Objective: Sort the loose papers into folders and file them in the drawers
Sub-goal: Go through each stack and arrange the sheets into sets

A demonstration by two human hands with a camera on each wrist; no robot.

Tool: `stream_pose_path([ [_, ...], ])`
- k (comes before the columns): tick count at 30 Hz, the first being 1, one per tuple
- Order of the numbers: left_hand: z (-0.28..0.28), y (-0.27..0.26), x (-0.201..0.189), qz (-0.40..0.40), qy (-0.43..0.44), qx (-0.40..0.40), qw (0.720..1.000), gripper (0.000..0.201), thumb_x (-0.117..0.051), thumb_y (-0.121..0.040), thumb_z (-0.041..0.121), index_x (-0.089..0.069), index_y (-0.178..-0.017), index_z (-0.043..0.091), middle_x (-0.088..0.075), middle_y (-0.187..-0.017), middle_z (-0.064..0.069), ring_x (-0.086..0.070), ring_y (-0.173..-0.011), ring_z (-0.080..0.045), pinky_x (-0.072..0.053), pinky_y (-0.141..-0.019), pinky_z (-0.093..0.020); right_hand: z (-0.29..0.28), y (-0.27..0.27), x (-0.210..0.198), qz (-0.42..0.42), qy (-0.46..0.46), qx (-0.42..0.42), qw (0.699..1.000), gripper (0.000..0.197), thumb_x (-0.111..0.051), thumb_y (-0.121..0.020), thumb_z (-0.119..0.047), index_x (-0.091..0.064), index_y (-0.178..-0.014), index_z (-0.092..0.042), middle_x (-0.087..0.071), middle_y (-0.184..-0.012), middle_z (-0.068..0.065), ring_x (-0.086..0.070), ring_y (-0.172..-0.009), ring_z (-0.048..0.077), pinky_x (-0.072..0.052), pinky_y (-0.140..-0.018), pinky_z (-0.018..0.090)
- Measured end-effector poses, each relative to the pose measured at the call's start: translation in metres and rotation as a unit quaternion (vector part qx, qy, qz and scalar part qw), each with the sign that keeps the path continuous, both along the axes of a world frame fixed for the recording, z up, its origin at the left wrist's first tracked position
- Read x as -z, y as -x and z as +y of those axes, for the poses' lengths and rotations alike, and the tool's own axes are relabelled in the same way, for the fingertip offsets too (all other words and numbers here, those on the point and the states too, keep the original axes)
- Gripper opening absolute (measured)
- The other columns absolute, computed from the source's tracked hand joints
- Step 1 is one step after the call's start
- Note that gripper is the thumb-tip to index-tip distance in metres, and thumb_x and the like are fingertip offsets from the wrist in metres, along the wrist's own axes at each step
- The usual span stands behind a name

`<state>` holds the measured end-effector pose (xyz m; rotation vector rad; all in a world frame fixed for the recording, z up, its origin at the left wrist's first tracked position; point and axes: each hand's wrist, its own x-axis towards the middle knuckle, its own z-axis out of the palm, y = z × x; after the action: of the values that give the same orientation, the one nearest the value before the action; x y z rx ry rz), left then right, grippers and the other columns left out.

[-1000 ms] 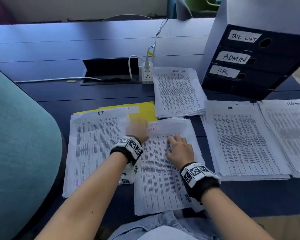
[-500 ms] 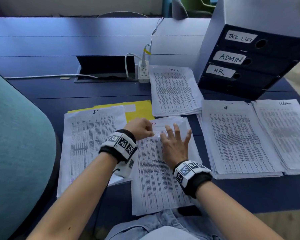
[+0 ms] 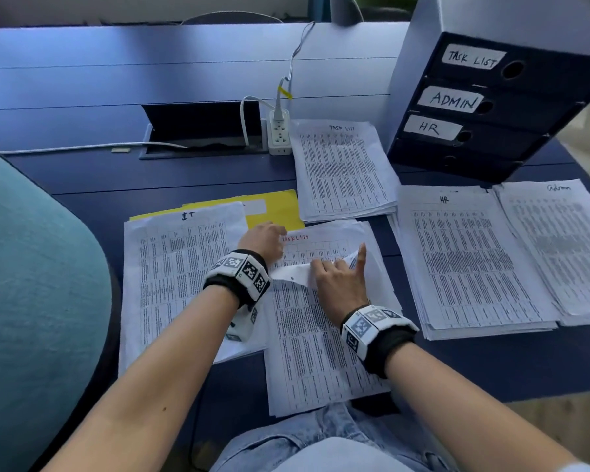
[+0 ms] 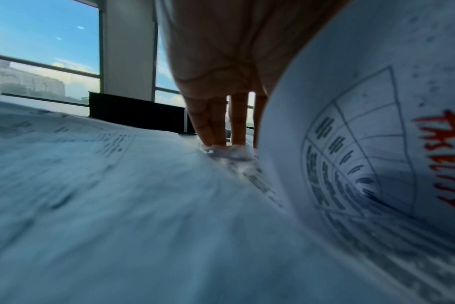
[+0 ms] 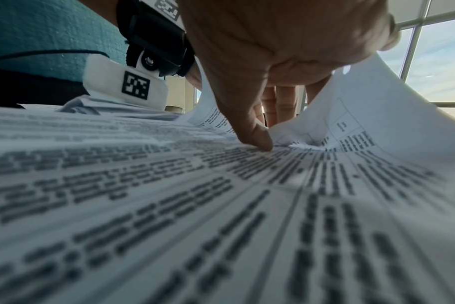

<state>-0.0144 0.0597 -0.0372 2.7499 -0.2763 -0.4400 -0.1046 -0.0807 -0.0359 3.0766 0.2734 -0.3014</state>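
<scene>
Head view: my right hand [image 3: 338, 284] pinches top sheet [image 3: 307, 272], folds it back on middle pile [image 3: 321, 342] at near edge of table [image 3: 184, 178]. My left hand [image 3: 264, 238] presses pile's far left corner, beside yellow folder [image 3: 273, 209]. Drawers [image 3: 491, 107] stand at far right corner.

Left wrist view: my fingers [image 4: 213, 125] straight, tips on paper; curled sheet [image 4: 377, 144] beside them.

Right wrist view: thumb [image 5: 257, 135] pushes down on page, fingers hold lifted sheet [image 5: 356, 107].

Matt white printed paper sheets [image 3: 324, 338]; smooth yellow card folder [image 3: 276, 207]; matt navy table [image 3: 150, 80]; coarse-woven teal cloth chair [image 3: 31, 267].
</scene>
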Motion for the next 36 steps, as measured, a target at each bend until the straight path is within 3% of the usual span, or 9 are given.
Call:
stream_pose_path([
  [9,0.008,0.0,-0.001,-0.056,-0.029,-0.024,0.998,0.019,-0.046,-0.093,0.011,-0.062,-0.102,0.013,-0.056,-0.118,-0.006,-0.047,-0.115,-0.024,-0.035,-0.096,-0.039,-0.003,-0.013,-0.005,-0.02,-0.036,0.041,0.998,0.034,-0.039,-0.094,-0.015,-0.041,-0.128,-0.017,-0.065,-0.106,-0.003,-0.057,-0.11,0.023,0.021,-0.099,0.063],
  [15,0.014,-0.001,-0.004,0.016,0.041,-0.034,0.998,0.024,-0.044,-0.092,0.008,-0.055,-0.113,0.008,-0.062,-0.114,-0.011,-0.054,-0.108,-0.029,-0.043,-0.091,-0.038,-0.01,-0.034,-0.016,-0.043,-0.015,0.052,0.998,0.051,-0.038,-0.083,0.002,-0.042,-0.129,-0.02,-0.067,-0.105,-0.005,-0.043,-0.123,0.024,0.013,-0.1,0.07],
  [19,0.016,-0.006,-0.005,0.021,0.143,-0.059,0.988,0.017,-0.05,-0.089,0.003,-0.066,-0.095,0.003,-0.066,-0.103,-0.013,-0.059,-0.099,-0.027,-0.047,-0.087,-0.031,-0.008,-0.041,-0.012,-0.053,-0.05,0.045,0.996,0.06,-0.049,-0.089,-0.008,-0.026,-0.142,-0.024,-0.063,-0.107,-0.004,-0.042,-0.123,0.022,0.01,-0.101,0.07],
  [22,0.015,-0.007,-0.012,0.055,0.177,0.014,0.983,0.017,-0.047,-0.09,0.0,-0.063,-0.092,0.001,-0.063,-0.093,-0.01,-0.053,-0.085,-0.017,-0.038,-0.075,-0.02,-0.011,-0.043,-0.012,-0.053,-0.047,0.029,0.997,0.065,-0.054,-0.088,-0.012,-0.024,-0.143,-0.03,-0.049,-0.124,0.001,-0.034,-0.126,0.023,0.006,-0.103,0.07],
  [25,0.017,-0.006,-0.022,0.134,0.242,0.055,0.96,0.026,-0.047,-0.095,0.011,-0.053,-0.07,0.012,-0.052,-0.07,-0.002,-0.045,-0.068,-0.014,-0.036,-0.065,-0.023,-0.01,-0.04,-0.008,-0.109,-0.051,-0.005,0.993,0.042,-0.066,-0.075,-0.005,-0.058,-0.112,-0.023,-0.042,-0.126,0.009,-0.026,-0.122,0.025,-0.004,-0.101,0.073],
  [28,0.022,-0.008,-0.019,0.184,0.322,0.016,0.928,0.036,-0.039,-0.099,0.02,-0.057,-0.07,0.011,-0.059,-0.071,-0.003,-0.054,-0.064,-0.011,-0.046,-0.07,-0.024,-0.01,-0.033,0.003,-0.229,-0.056,-0.053,0.97,0.039,-0.081,-0.041,-0.001,-0.067,-0.073,-0.019,-0.062,-0.097,0.008,-0.048,-0.101,0.025,-0.023,-0.098,0.066],
  [30,0.024,-0.009,-0.013,0.19,0.295,0.011,0.936,0.034,-0.039,-0.099,0.024,-0.063,-0.085,0.004,-0.063,-0.085,-0.007,-0.059,-0.077,-0.014,-0.049,-0.082,-0.029,-0.01,-0.026,0.01,-0.26,-0.06,-0.08,0.961,0.047,-0.082,-0.037,-0.002,-0.069,-0.078,-0.019,-0.065,-0.09,0.005,-0.062,-0.089,0.025,-0.024,-0.095,0.05],
  [32,0.024,-0.009,-0.007,0.194,0.265,0.031,0.944,0.036,-0.045,-0.096,0.034,-0.065,-0.097,0.004,-0.063,-0.094,-0.005,-0.058,-0.087,-0.013,-0.046,-0.088,-0.028,-0.01,-0.021,0.014,-0.265,-0.078,-0.087,0.957,0.06,-0.08,-0.041,-0.002,-0.067,-0.097,-0.019,-0.066,-0.094,0.005,-0.065,-0.088,0.024,-0.023,-0.093,0.048],
  [36,0.025,-0.004,-0.006,0.21,0.292,0.037,0.932,0.068,-0.048,-0.061,0.068,-0.067,-0.095,0.012,-0.065,-0.087,0.006,-0.058,-0.079,0.001,-0.042,-0.073,-0.009,-0.013,-0.015,0.024,-0.233,-0.055,-0.091,0.967,0.09,-0.082,-0.046,-0.004,-0.044,-0.125,-0.022,-0.063,-0.117,0.007,-0.053,-0.111,0.025,-0.018,-0.099,0.053],
])
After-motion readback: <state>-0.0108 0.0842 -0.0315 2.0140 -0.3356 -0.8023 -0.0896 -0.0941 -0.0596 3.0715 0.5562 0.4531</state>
